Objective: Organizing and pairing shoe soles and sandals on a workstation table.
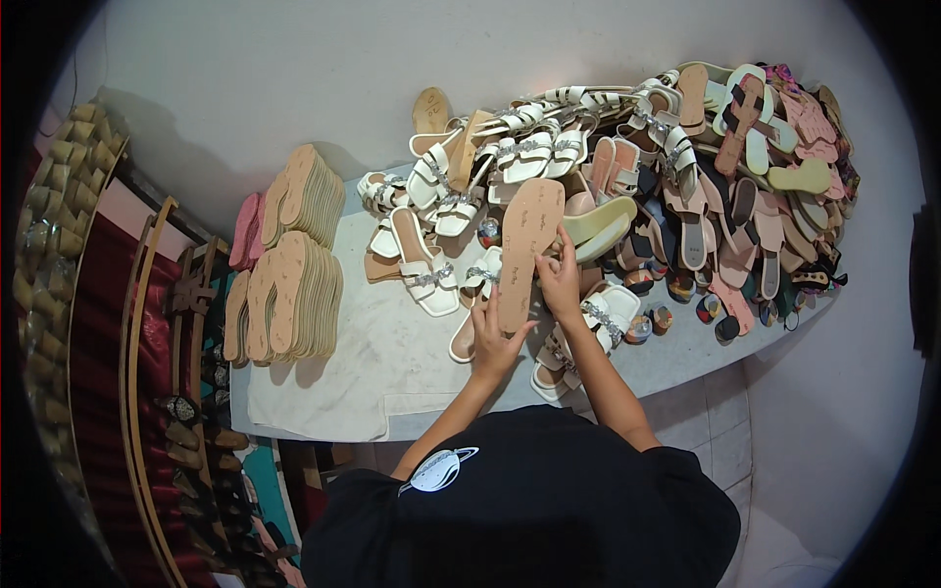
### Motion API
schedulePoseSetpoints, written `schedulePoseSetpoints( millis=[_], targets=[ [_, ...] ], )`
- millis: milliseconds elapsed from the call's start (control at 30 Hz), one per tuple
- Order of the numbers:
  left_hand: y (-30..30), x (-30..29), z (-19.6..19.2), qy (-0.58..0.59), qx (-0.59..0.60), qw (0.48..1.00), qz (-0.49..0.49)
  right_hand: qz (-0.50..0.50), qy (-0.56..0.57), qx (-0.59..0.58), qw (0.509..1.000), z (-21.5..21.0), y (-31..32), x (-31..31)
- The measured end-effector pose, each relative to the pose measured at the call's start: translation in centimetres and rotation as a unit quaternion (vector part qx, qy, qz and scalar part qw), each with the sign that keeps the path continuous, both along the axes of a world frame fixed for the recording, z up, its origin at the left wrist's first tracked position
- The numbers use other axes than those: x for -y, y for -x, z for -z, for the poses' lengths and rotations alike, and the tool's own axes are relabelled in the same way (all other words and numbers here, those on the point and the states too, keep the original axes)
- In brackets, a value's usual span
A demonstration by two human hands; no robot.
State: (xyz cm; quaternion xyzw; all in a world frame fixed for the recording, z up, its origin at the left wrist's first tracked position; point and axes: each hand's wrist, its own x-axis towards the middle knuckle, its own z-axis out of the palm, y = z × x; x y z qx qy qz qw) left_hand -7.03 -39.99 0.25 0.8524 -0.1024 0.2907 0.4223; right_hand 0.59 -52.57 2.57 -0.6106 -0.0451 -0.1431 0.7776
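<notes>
Both hands grip a long tan leather-look insole: left hand steadies its heel, right hand pinches its edge, white strappy sandals at nine o'clock

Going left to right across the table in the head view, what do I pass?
Stacks of tan insoles → white strappy sandals → left hand → tan sole held upright → right hand → heap of mixed coloured sandals.
</notes>
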Motion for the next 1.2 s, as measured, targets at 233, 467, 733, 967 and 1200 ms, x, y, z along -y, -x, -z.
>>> schedulePoseSetpoints(
  millis=[233, 467, 733, 967, 1200],
  targets=[
    [-2.3, -1.7, -0.9, 0.369, -0.193, 0.874, 0.251, -0.008, -0.022, 0.022, 0.999, -0.9, 2.0, 0.1],
    [-3.8, -2.1, -2.3, 0.434, -0.316, 0.798, 0.276, -0.046, 0.146, 0.005, 0.988, -2.1, 3.4, 0.7],
    [-2.5, -2.0, -3.3, 0.417, -0.346, 0.777, 0.32, 0.161, 0.629, 0.165, 0.742, -6.0, -1.4, 1.3],
    [-2.5, -2.5, -4.4, 0.44, -0.335, 0.771, 0.315, 0.005, 0.664, 0.225, 0.713, -5.1, 0.1, 1.0],
    [-2.9, -4.3, -3.7, 0.477, -0.367, 0.745, 0.287, -0.284, 0.466, 0.237, 0.804, -3.6, 5.0, 2.8]
  ],
)
